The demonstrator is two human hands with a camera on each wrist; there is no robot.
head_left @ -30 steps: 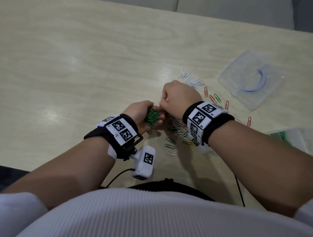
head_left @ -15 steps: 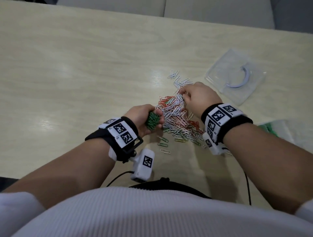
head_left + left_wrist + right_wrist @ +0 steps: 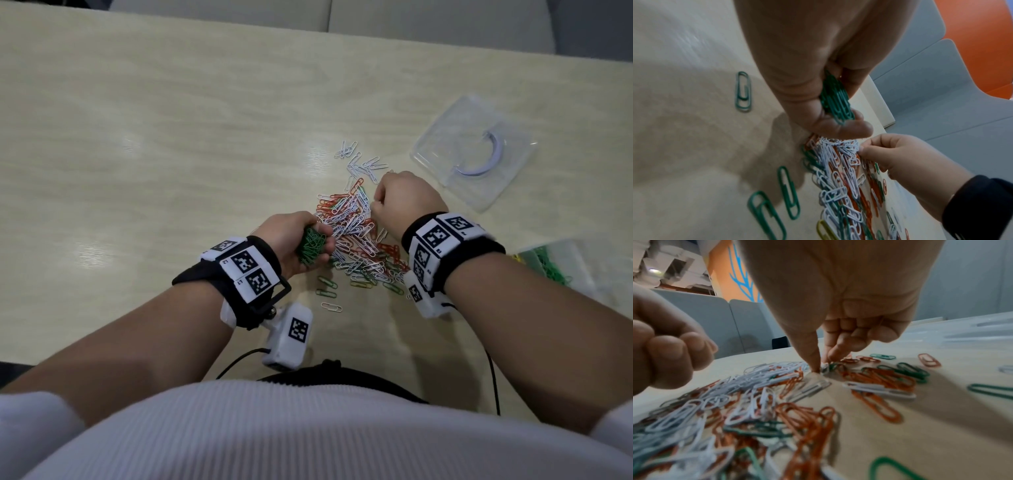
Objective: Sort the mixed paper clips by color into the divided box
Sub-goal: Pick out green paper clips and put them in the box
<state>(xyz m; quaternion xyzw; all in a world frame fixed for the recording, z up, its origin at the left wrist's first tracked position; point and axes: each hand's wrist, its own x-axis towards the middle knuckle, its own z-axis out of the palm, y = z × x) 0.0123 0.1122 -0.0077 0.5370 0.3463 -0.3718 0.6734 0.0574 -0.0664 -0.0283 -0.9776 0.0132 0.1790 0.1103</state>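
Observation:
A mixed pile of white, orange and green paper clips [image 3: 356,240] lies on the table in front of me. My left hand [image 3: 318,240] sits at the pile's left edge, its fingers curled round a bundle of green clips [image 3: 310,248], also seen in the left wrist view [image 3: 835,100]. My right hand [image 3: 380,202] is at the pile's far right side. In the right wrist view its thumb and forefinger [image 3: 822,367] pinch a clip on the table whose colour I cannot tell. The divided box [image 3: 579,260], with green clips in it, shows at the right edge.
A clear plastic lid [image 3: 472,154] lies on the table beyond my right hand. A few loose green clips [image 3: 327,287] and a white one [image 3: 331,306] lie near me, beside the pile. More white clips [image 3: 359,161] are scattered beyond it.
My right hand has moved away from the left hand, out to the far right side of the pile, and lowered its fingertips onto it. The left hand keeps its green bundle.

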